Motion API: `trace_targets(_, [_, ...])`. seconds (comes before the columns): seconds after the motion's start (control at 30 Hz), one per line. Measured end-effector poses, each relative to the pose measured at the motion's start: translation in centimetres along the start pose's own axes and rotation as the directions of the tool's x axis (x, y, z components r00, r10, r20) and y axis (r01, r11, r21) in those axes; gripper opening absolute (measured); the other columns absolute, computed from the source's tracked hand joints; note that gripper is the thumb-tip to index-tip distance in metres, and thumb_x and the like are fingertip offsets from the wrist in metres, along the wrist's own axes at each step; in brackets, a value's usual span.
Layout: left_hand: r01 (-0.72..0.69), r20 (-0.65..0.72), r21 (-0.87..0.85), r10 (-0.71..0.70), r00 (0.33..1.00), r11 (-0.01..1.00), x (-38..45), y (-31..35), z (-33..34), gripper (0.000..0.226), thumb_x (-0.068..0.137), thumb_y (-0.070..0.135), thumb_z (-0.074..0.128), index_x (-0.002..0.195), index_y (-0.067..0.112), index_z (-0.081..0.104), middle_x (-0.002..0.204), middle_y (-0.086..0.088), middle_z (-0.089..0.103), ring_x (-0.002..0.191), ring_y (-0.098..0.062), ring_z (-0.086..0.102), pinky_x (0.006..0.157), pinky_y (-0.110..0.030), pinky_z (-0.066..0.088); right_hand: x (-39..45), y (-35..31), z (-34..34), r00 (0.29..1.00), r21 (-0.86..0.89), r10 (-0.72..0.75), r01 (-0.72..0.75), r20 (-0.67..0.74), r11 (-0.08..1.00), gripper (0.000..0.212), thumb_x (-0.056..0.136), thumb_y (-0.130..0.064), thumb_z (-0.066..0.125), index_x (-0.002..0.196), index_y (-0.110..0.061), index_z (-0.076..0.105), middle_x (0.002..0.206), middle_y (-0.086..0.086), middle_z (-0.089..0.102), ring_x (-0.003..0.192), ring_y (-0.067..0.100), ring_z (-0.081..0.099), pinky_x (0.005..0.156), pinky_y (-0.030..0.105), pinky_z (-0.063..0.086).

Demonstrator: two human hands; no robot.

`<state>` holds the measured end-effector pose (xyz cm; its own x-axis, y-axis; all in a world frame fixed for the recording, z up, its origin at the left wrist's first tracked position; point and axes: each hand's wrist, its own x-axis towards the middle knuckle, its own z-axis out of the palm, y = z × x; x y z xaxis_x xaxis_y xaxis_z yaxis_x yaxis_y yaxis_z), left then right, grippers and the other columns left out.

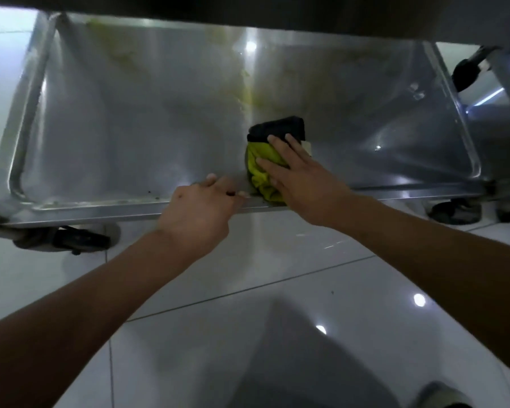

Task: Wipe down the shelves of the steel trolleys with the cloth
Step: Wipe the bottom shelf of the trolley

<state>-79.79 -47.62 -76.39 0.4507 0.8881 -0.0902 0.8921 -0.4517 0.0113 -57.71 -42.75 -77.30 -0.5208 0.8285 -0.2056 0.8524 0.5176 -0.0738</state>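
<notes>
Steel shelf, low on the trolley, carries my yellow-and-black cloth near its front lip. My right hand presses flat on the cloth to wipe; my left hand grips that lip, probably steadying the trolley.

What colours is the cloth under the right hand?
Yellow-green and black cloth, head view.

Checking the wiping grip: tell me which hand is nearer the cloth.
Right. The right hand presses flat on the cloth; the left hand holds the shelf edge just left of it.
</notes>
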Motion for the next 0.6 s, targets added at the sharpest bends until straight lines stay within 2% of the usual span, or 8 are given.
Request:
trace_targets(0.13, [-0.076,0.065,0.101,0.07,0.995,0.992,2.0,1.4,-0.5,0.047,0.094,0.011,0.048,0.14,0.02,0.045,0.125,-0.004,0.046,0.106,-0.027,0.051,0.052,-0.032,0.02,0.9,2.9,0.7,0.993,-0.162,-0.087,0.099,0.083,0.982,0.064,0.103,-0.029,0.038,0.157,-0.023,0.004,0.165,0.012,-0.011,0.15,0.039,-0.015,0.117,0.056,0.022])
trace_targets(0.2, [-0.066,0.087,0.133,0.054,0.995,0.989,2.7,1.9,-0.6,0.044,0.093,0.012,0.047,0.136,0.019,0.044,0.128,-0.003,0.043,0.108,-0.026,0.05,0.052,-0.031,0.023,1.2,3.8,0.6,0.995,-0.13,-0.097,0.101,0.03,0.986,0.059,0.104,-0.032,0.037,0.157,-0.024,0.012,0.165,0.011,-0.007,0.151,0.039,-0.01,0.115,0.056,0.027])
trace_targets(0.27, [-0.045,0.077,0.135,0.034,0.996,0.99,3.1,2.1,-0.5,0.045,0.091,0.013,0.048,0.135,0.021,0.045,0.131,-0.001,0.044,0.112,-0.026,0.052,0.057,-0.033,0.032,1.0,4.0,0.4,0.995,-0.001,-0.062,0.062,-0.072,0.998,0.051,0.104,-0.033,0.039,0.154,-0.026,0.028,0.166,0.009,0.001,0.152,0.037,-0.003,0.112,0.055,0.031])
trace_targets(0.33, [0.015,-0.03,0.085,-0.012,0.999,0.996,2.9,2.5,-0.5,0.044,0.086,0.011,0.057,0.128,0.022,0.055,0.122,-0.001,0.052,0.106,-0.026,0.058,0.057,-0.034,0.037,0.8,3.6,0.8,0.986,0.112,-0.021,0.04,-0.168,0.993,0.046,0.105,-0.035,0.035,0.15,-0.027,0.038,0.166,0.005,0.006,0.152,0.032,0.0,0.111,0.054,0.031])
trace_targets(0.4, [0.08,-0.221,0.028,-0.072,0.973,0.996,2.3,3.3,0.4,0.03,0.081,0.008,0.069,0.11,0.016,0.069,0.108,-0.003,0.061,0.096,-0.03,0.065,0.057,-0.036,0.046,0.7,3.0,1.5,0.97,0.185,0.011,0.035,-0.241,0.982,0.043,0.106,-0.038,0.029,0.147,-0.03,0.042,0.165,0.0,0.009,0.153,0.027,-0.001,0.112,0.049,0.024])
trace_targets(0.47, [0.113,-0.368,-0.079,-0.135,0.92,0.99,1.9,4.3,1.7,0.016,0.084,0.009,0.071,0.099,0.013,0.074,0.108,-0.004,0.067,0.102,-0.032,0.067,0.072,-0.043,0.052,0.8,2.7,1.9,0.96,0.242,0.045,0.025,-0.278,0.97,0.042,0.107,-0.04,0.027,0.144,-0.033,0.044,0.165,-0.004,0.01,0.153,0.023,-0.001,0.113,0.043,0.02])
trace_targets(0.53, [0.112,-0.436,-0.206,-0.193,0.879,0.972,2.0,5.7,2.7,0.019,0.084,0.009,0.071,0.101,0.015,0.075,0.111,-0.002,0.069,0.107,-0.029,0.063,0.08,-0.042,0.048,0.9,2.8,2.0,0.96,0.238,0.037,0.031,-0.277,0.971,0.042,0.107,-0.04,0.028,0.146,-0.032,0.042,0.165,-0.003,0.009,0.153,0.023,-0.001,0.113,0.044,0.02])
trace_targets(0.6, [0.114,-0.454,-0.268,-0.23,0.861,0.957,2.3,7.3,3.0,0.024,0.084,0.009,0.07,0.106,0.016,0.075,0.11,0.0,0.069,0.103,-0.025,0.062,0.081,-0.038,0.045,0.9,3.4,1.8,0.965,0.218,-0.003,0.062,-0.261,0.974,0.043,0.107,-0.038,0.027,0.149,-0.031,0.038,0.166,-0.002,0.007,0.153,0.024,-0.001,0.113,0.047,0.021])
